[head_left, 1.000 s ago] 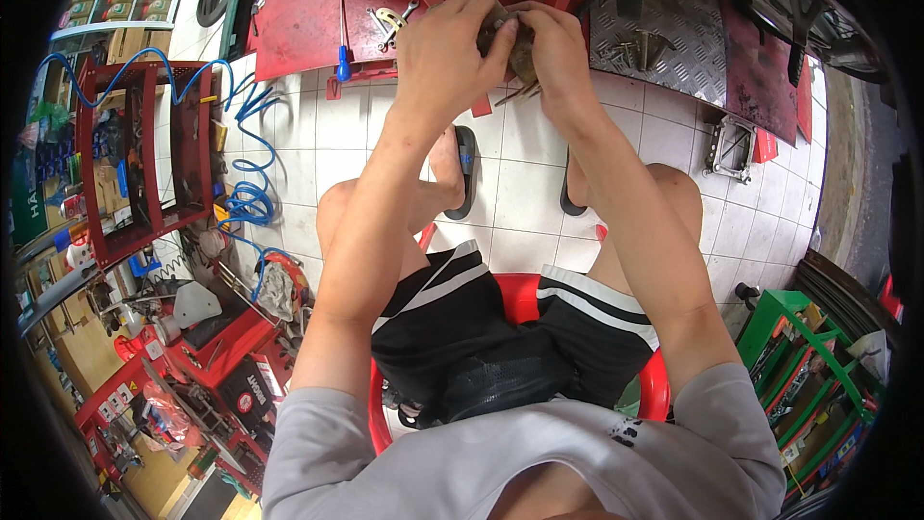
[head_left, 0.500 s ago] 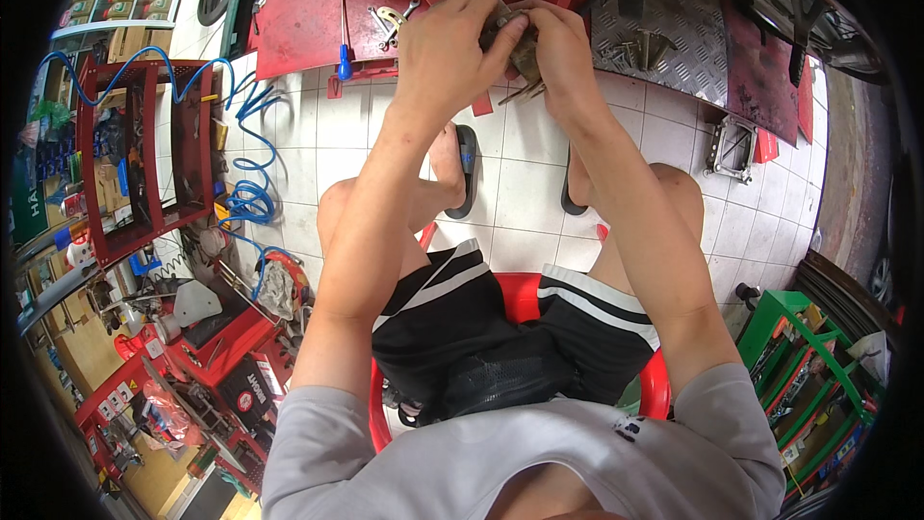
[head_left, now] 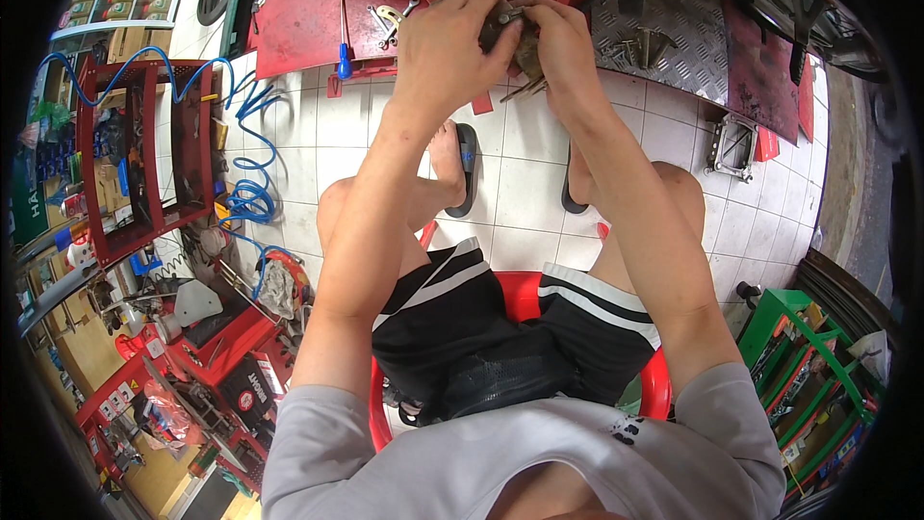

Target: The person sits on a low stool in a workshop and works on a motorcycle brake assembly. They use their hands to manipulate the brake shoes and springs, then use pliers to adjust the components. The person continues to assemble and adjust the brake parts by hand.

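Over the edge of the red work surface (head_left: 298, 24), a grimy brown metal part (head_left: 528, 60) sits between my two hands; its exact kind is not clear. My left hand (head_left: 452, 37) is closed around its left side, hiding much of it. My right hand (head_left: 566, 46) is closed at the part's right side, thumb and fingers pinching a small silvery metal piece (head_left: 511, 15) against its top. Thin rod-like ends (head_left: 525, 89) stick out below the part. Left of my hands lie a blue-handled screwdriver (head_left: 345, 60) and several wrenches (head_left: 393, 19).
A diamond-pattern metal plate (head_left: 674, 63) bears several loose bolts (head_left: 643, 46). A metal bracket (head_left: 732, 147) rests on the tiled floor. To the left stand a red rack (head_left: 144, 159) and a coiled blue air hose (head_left: 252, 200); a green rack (head_left: 799, 356) stands at right. I sit on a red chair (head_left: 656, 387).
My left thumb has shifted slightly down, and the small silvery piece by my right fingertips now shows more plainly. Both hands stay around the metal part.
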`<state>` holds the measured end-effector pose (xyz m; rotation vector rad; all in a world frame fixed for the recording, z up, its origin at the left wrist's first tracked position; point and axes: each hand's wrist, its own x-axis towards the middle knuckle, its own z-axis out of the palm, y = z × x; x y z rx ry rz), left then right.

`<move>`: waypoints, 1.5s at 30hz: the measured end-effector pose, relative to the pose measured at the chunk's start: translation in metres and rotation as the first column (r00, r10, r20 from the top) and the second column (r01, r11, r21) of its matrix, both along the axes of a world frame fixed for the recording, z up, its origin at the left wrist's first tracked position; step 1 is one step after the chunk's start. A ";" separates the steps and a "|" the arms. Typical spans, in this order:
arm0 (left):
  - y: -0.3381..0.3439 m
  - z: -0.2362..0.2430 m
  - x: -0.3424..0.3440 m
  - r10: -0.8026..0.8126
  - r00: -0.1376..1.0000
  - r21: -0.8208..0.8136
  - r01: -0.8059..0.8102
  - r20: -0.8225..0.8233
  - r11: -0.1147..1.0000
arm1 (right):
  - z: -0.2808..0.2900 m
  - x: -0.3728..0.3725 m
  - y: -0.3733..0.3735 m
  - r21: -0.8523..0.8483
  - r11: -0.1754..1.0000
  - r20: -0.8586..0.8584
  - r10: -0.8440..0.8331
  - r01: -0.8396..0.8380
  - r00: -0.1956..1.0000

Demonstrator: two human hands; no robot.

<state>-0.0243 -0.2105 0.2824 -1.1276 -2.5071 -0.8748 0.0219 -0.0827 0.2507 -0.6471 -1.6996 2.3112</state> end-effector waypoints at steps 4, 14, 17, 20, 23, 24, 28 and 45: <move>0.000 -0.001 -0.001 -0.026 0.999 0.010 0.027 -0.030 1.000 | 0.002 0.001 0.000 -0.036 0.999 0.004 -0.003 0.003 1.000; -0.003 -0.001 -0.001 -0.016 1.000 -0.030 0.016 -0.006 0.999 | 0.011 0.004 -0.004 -0.069 0.998 0.022 0.014 -0.013 1.000; -0.002 0.002 -0.001 -0.047 0.999 0.003 0.047 0.012 0.999 | 0.010 0.003 -0.002 -0.069 0.998 0.006 0.001 0.000 1.000; -0.004 -0.001 -0.002 -0.040 0.999 -0.019 0.040 0.009 0.999 | 0.013 0.004 -0.003 -0.067 0.997 0.034 0.045 -0.043 0.998; -0.004 -0.001 -0.003 -0.046 0.999 -0.026 0.046 0.005 0.999 | 0.009 0.004 0.000 0.009 0.997 0.058 0.075 -0.076 0.995; -0.003 -0.001 -0.003 -0.062 0.998 0.012 0.063 -0.022 0.998 | 0.008 0.004 0.000 0.005 0.998 0.053 0.066 -0.066 0.996; -0.003 -0.001 -0.002 -0.052 0.999 -0.016 0.052 0.000 0.999 | 0.008 0.004 0.001 0.012 0.998 0.050 0.065 -0.066 0.997; -0.003 0.003 -0.001 -0.084 0.996 0.030 0.085 -0.007 0.996 | 0.006 0.003 0.003 0.022 0.998 0.031 0.062 -0.063 0.998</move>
